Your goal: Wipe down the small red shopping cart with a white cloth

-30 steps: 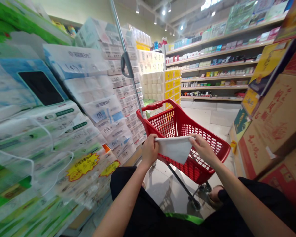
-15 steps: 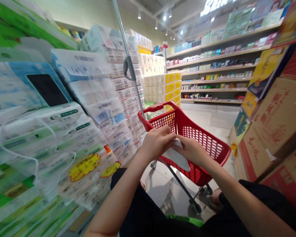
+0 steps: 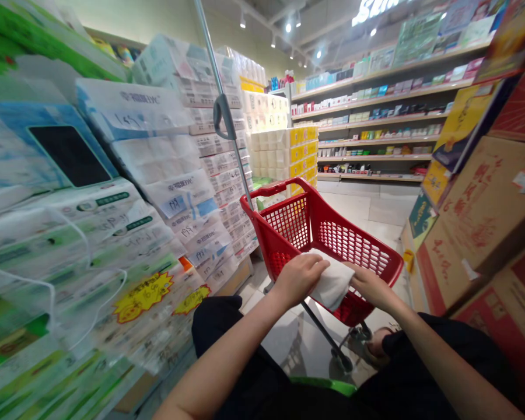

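Note:
Both my hands hold a folded white cloth [image 3: 333,283] just above the near rim of a red shopping cart [image 3: 332,239]. My left hand [image 3: 298,279] is closed over the cloth's left side, fingers curled on top. My right hand [image 3: 370,287] grips the cloth's right edge from below. The cart's basket shows red mesh walls and a red handle at its far end. I am low down, with black trousers showing under my arms.
Stacked packs of toilet paper [image 3: 170,175] with yellow price tags fill the left side. A metal pole [image 3: 227,111] rises by the cart. Cardboard boxes [image 3: 485,216] crowd the right. Store shelves [image 3: 376,116] stand at the back across a tiled aisle.
The cloth was stretched open between my hands, then folded together. My hands are now closer and lower, over the cart's near rim.

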Motion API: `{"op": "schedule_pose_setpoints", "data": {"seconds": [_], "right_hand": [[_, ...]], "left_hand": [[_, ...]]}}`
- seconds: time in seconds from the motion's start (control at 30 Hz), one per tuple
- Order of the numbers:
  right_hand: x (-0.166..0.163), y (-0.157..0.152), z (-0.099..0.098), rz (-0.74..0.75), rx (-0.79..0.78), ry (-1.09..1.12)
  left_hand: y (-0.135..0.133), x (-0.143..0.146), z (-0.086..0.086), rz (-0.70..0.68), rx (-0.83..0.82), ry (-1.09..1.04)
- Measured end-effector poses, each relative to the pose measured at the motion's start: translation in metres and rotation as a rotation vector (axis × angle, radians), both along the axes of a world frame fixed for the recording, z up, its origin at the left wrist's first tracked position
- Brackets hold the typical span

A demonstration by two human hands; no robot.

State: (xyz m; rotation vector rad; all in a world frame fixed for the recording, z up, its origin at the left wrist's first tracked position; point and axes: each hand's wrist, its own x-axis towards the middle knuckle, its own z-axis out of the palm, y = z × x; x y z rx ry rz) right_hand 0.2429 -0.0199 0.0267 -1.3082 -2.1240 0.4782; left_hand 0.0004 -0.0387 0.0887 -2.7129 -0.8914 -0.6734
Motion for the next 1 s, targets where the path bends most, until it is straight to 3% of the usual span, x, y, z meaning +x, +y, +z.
{"op": "schedule_pose_setpoints", "data": {"seconds": [0.17,0.3,0.4,0.5,0.63,0.8,0.9,1.0], "right_hand": [[0.009,-0.007,0.004,-0.073,0.019,-0.144],[0.025,-0.017,0.003,-0.025,0.028,-0.244],[0.029,-0.026,0.001,-0.062,0.027,-0.286],[0.024,-0.032,-0.002,-0.155,0.074,-0.331],[0.019,-0.033,-0.008,-0.215,0.132,-0.354],[0.015,-0.034,-0.012,-0.221,0.183,-0.330],[0.010,-0.037,-0.014,-0.245,0.230,-0.301],[0.003,-0.039,-0.019,-0.281,0.276,-0.268]], "left_hand": [[0.017,0.032,-0.020,-0.193,0.041,0.097],[0.015,0.048,-0.049,-0.178,0.087,0.117],[0.028,0.043,-0.059,-0.225,0.108,0.169],[0.056,0.021,-0.057,-0.241,0.095,0.202],[0.104,-0.034,-0.041,-0.042,0.052,0.164],[0.152,-0.094,-0.020,0.349,0.031,-0.019],[0.164,-0.100,-0.018,0.448,0.022,-0.088],[0.166,-0.088,-0.027,0.477,-0.005,-0.149]]}}
